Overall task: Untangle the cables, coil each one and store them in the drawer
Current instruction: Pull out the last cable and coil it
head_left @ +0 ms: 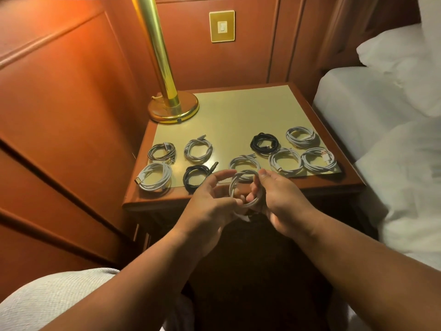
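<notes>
Gripping a white cable (243, 187) coil in mid-air at frame centre, the left hand (210, 206) and right hand (281, 201) each pinch a side, and any slackening could spring its loops open onto the coiled cables (285, 161) on the nightstand (238, 111).

We are looking down at a wooden nightstand (334, 185) with a pale yellow top, standing against reddish-brown panelled walls (71, 91). A brass lamp (167, 96) is standing at its far left corner, casting warm light. A brass switch plate (222, 26) is sitting on the wall behind. A bed with white linen and pillows (393, 103) is lying just beside the nightstand.
</notes>
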The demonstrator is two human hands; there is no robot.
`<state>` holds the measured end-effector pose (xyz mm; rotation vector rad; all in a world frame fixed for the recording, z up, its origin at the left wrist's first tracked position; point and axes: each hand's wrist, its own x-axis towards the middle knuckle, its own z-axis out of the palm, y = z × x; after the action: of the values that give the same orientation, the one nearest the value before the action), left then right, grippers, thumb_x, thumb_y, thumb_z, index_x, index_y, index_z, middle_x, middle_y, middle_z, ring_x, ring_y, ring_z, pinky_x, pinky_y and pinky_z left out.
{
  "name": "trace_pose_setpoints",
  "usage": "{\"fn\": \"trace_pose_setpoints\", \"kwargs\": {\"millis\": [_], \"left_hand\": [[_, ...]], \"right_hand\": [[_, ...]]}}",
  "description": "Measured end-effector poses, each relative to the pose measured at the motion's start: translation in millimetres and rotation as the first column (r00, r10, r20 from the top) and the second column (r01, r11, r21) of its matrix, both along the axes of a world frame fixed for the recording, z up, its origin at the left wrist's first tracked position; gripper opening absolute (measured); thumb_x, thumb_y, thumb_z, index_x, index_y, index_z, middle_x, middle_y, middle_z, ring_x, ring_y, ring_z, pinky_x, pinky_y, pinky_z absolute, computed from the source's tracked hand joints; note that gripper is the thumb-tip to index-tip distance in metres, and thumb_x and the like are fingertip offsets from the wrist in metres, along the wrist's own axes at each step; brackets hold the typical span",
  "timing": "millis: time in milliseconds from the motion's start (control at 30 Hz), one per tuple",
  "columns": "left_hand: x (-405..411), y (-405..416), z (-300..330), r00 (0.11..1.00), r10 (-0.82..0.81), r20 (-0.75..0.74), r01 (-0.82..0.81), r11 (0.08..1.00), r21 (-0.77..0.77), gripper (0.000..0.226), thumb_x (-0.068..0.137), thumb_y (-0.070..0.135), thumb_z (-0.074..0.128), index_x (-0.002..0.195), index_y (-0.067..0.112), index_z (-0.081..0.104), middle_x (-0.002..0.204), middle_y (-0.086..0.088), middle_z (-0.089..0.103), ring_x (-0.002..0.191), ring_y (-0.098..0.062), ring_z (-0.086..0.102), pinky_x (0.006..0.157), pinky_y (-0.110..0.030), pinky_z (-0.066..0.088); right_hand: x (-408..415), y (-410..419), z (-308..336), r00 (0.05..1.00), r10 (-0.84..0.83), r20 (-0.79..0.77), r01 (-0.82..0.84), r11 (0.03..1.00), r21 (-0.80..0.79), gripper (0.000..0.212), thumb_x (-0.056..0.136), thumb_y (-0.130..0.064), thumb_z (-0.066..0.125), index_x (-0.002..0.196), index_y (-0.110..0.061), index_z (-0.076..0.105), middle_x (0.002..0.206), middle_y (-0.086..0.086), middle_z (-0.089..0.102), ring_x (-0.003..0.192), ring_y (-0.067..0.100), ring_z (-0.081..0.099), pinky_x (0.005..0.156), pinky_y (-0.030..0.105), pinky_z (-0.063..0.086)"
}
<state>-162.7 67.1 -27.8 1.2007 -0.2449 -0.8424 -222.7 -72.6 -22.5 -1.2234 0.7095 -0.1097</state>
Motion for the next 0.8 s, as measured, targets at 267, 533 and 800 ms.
{"fn": "trace_pose_setpoints", "kwargs": {"millis": [267, 533, 800], "left_hand": [[3.2, 7.9, 3.9, 0.826, -0.057, 0.561, -0.1, 0.965, 0.244, 0.036, 0.086, 0.015, 0.076, 0.117, 0.028, 0.065, 0.109, 0.007, 0.073, 0.102, -0.005, 0.069, 0.086, -0.025, 0.057], [-11.5, 1.4, 4.5, 0.984, 0.178, 0.013, -0.178, 0.984, 0.018, 0.012, 0.077, 0.018, 0.07, 0.079, 0.014, 0.081, 0.098, -0.009, 0.077, 0.101, -0.019, 0.073, 0.091, -0.033, 0.053], [-40.7, 3.2, 15.2, 0.951, 0.308, 0.007, -0.307, 0.95, -0.058, 0.043, 0.078, 0.004, 0.076, 0.118, 0.012, 0.061, 0.106, -0.016, 0.073, 0.095, -0.024, 0.074, 0.078, -0.029, 0.055]], "right_hand": [[-6.8, -7.6, 8.5, 0.985, -0.158, -0.066, 0.171, 0.879, 0.445, 0.032, 0.107, -0.031, 0.038, 0.087, -0.01, 0.053, 0.059, 0.001, 0.048, 0.055, 0.011, 0.045, 0.056, 0.027, 0.048], [-18.1, 5.5, 7.3, 0.977, -0.201, 0.065, 0.152, 0.882, 0.445, 0.036, 0.108, -0.03, 0.035, 0.109, -0.001, 0.057, 0.089, 0.02, 0.074, 0.086, 0.028, 0.073, 0.083, 0.046, 0.059], [-31.9, 26.4, 20.9, 0.977, -0.184, 0.109, 0.152, 0.956, 0.25, 0.035, 0.108, -0.031, 0.033, 0.119, -0.008, 0.055, 0.111, 0.022, 0.069, 0.103, 0.034, 0.069, 0.093, 0.05, 0.055]]}}
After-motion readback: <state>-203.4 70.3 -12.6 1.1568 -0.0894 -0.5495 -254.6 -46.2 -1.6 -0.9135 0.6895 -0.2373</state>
